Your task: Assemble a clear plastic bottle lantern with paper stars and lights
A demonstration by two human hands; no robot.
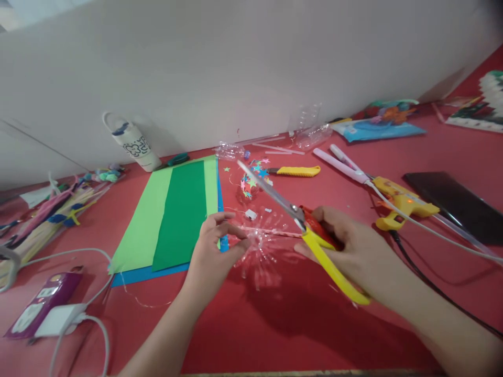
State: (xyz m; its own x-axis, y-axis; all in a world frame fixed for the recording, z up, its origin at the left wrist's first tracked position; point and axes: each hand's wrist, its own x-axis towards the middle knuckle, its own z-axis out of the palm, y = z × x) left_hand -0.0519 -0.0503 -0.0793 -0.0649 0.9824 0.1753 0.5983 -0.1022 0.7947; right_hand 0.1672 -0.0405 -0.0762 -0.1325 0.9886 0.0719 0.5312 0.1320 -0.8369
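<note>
My right hand [346, 238] grips a pair of scissors [293, 209] by its red and yellow handles. The blades point up and to the left and look nearly closed. My left hand [218, 251] has thumb and forefinger pinched at the left edge of a clear plastic piece [256, 241], whose thin strips fan out all round. A thin pinkish strip [285, 233] runs beside this piece toward the scissors. Just beyond the blades is a heap of small coloured stars [251, 180]. Sheets of green paper [181, 209] lie left of my left hand.
A yellow cutter knife [296, 171] and clear plastic pieces [314, 135] lie farther back. To the right are a lit yellow glue gun [406, 201], its cable and a black phone [456, 204]. A white bottle [135, 146] stands by the wall; a white charger [61, 319] lies left.
</note>
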